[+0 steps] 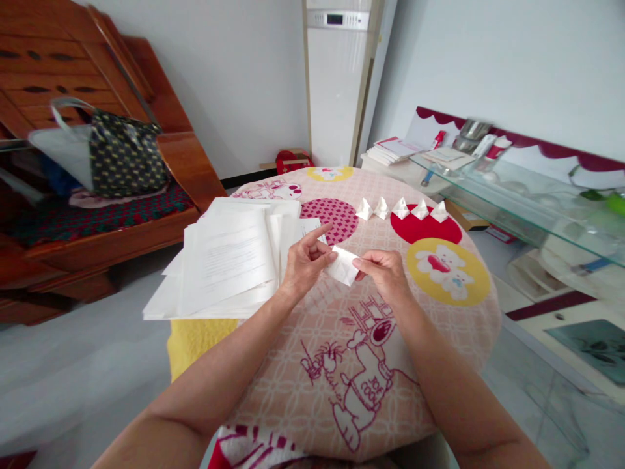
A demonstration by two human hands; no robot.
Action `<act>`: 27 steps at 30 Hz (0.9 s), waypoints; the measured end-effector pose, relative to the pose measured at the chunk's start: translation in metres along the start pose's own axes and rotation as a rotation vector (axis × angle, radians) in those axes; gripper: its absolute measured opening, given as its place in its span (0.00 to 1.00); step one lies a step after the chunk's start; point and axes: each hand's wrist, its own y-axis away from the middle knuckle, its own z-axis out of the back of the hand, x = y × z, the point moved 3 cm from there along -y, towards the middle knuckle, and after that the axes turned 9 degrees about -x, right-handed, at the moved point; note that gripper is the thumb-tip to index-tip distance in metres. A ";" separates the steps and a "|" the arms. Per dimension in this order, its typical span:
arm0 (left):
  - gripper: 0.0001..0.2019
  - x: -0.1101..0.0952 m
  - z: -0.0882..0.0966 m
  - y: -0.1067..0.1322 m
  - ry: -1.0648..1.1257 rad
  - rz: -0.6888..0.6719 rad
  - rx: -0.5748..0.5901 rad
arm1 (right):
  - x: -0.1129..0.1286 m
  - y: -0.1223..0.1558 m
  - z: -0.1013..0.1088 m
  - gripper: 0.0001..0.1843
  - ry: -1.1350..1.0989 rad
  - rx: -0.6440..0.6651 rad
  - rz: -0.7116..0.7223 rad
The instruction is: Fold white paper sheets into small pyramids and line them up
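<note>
A small white folded piece of paper (pixel 343 266) hangs just above the round table, held between both my hands. My left hand (pixel 305 260) pinches its left edge with thumb and fingers, the index finger pointing up and away. On its right edge my right hand (pixel 383 270) is closed in a pinch. A stack of white paper sheets (pixel 229 260) lies on the table to the left of my left hand. Several small folded white paper shapes (pixel 401 208) stand in a row at the table's far side.
The table wears a pink cartoon-print cloth (pixel 342 365). At the right runs a glass shelf (pixel 527 195) with bottles and a cup. A wooden bench (pixel 97 215) with a patterned bag (pixel 122 156) stands at the left. A white standing air conditioner (pixel 336 78) is at the back.
</note>
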 end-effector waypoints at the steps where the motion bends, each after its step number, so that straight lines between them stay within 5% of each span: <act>1: 0.32 0.000 0.001 -0.001 -0.002 0.004 0.010 | 0.000 0.000 0.000 0.16 0.003 0.025 -0.008; 9: 0.35 0.002 -0.006 0.004 -0.081 0.044 0.162 | -0.006 0.000 -0.006 0.14 0.042 0.117 0.042; 17: 0.18 -0.002 -0.003 0.005 -0.034 0.065 0.130 | -0.004 -0.004 0.010 0.09 -0.095 -0.078 0.002; 27: 0.03 -0.017 -0.005 0.009 -0.231 -0.161 0.315 | -0.003 -0.006 0.015 0.08 -0.155 -0.124 -0.019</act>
